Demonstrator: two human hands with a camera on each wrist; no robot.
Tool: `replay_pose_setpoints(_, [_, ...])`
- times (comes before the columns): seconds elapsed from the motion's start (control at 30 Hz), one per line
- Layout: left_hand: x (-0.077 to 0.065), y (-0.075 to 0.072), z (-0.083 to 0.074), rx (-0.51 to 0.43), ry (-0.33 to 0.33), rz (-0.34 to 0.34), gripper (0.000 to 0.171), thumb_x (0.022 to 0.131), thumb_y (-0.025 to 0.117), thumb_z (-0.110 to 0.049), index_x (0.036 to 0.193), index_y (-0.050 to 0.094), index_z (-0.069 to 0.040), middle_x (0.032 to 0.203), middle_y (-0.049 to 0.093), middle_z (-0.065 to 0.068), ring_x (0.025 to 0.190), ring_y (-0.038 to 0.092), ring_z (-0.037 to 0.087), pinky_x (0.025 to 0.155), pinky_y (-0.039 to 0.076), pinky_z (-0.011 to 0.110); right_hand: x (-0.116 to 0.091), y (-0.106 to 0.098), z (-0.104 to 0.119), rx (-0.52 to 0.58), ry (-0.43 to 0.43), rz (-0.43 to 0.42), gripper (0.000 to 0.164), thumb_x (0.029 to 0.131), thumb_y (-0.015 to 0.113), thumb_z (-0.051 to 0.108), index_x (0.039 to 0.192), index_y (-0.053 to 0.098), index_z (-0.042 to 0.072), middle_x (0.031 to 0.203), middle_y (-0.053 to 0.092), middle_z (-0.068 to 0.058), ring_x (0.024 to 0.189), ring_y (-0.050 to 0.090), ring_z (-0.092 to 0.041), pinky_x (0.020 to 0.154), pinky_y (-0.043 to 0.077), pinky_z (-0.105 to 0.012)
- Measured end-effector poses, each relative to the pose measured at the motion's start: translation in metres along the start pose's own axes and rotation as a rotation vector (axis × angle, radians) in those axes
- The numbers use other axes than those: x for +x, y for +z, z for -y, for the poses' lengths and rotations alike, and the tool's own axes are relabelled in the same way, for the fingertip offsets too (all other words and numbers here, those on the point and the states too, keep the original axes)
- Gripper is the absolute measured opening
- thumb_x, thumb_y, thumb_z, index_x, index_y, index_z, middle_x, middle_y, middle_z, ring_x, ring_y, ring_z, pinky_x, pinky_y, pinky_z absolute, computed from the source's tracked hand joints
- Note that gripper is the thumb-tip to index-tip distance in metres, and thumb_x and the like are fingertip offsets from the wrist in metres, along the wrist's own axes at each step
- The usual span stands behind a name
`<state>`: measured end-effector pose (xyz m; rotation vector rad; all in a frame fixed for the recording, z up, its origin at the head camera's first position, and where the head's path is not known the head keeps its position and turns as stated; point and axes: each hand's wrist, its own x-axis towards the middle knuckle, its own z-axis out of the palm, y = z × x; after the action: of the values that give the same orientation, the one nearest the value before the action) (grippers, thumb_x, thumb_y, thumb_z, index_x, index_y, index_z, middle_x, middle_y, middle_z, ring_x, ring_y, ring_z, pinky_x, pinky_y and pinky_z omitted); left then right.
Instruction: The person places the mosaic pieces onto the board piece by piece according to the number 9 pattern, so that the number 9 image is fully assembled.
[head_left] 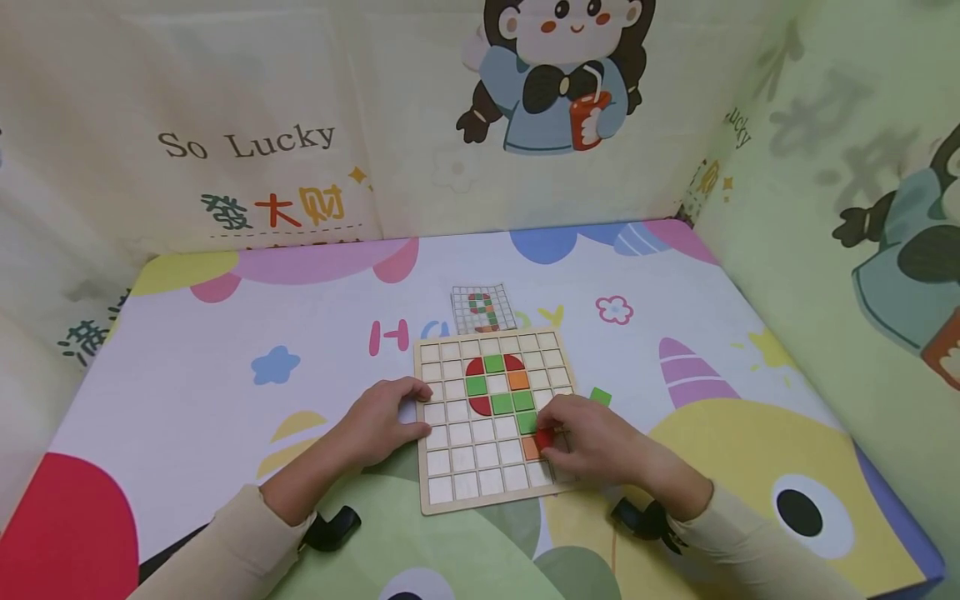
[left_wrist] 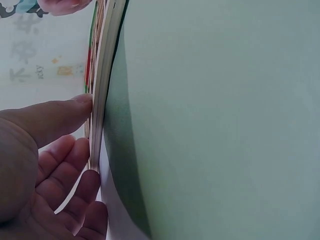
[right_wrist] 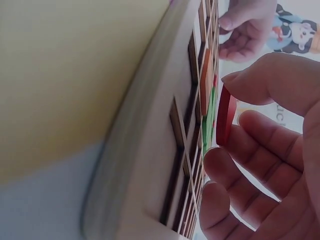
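Observation:
A pale wooden grid board lies on the table, its middle cells holding red, green and orange tiles. My left hand rests at the board's left side; in the left wrist view its thumb and fingertips touch the edge. Over the lower right cells, my right hand pinches a red tile between thumb and index finger. That tile stands tilted just above the board, beside an orange tile lying in a cell. The right hand covers the board's lower right part.
Behind the board lies a small card printed with a grid and coloured pattern. A loose green tile sits right of the board. A printed cloth covers the table, and patterned curtains hang behind and at the sides.

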<state>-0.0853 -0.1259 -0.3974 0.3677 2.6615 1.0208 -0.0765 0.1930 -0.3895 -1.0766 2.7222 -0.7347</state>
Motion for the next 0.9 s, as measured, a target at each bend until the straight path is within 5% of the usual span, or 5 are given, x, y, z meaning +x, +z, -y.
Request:
replay_pose_setpoints(0.27, [0.0005, 0.0007, -0.0002, -0.005, -0.007, -0.003, 0.039, 0.084, 0.081, -0.014, 0.119, 0.065, -0.009, 0.116, 0.064, 0.003, 0.112, 0.053, 0.027, 0.099, 0.045, 0.044, -0.0022, 0.0025, 0.0053, 0.001, 0.032, 0.043, 0.019, 0.082, 0.076, 0.012, 0.096, 0.064, 0.016, 0.088, 0.057, 0.012, 0.082, 0.051, -0.008, 0.076, 0.048, -0.029])
replay_pose_setpoints(0.9, [0.0004, -0.0010, -0.0007, 0.004, 0.003, -0.005, 0.038, 0.085, 0.081, -0.014, 0.118, 0.065, -0.008, 0.115, 0.064, 0.003, 0.112, 0.053, 0.028, 0.099, 0.045, 0.045, -0.0034, 0.0051, 0.0054, -0.023, -0.078, 0.030, 0.012, 0.084, 0.077, 0.013, 0.094, 0.071, 0.016, 0.085, 0.058, 0.014, 0.077, 0.050, -0.004, 0.073, 0.047, -0.025])
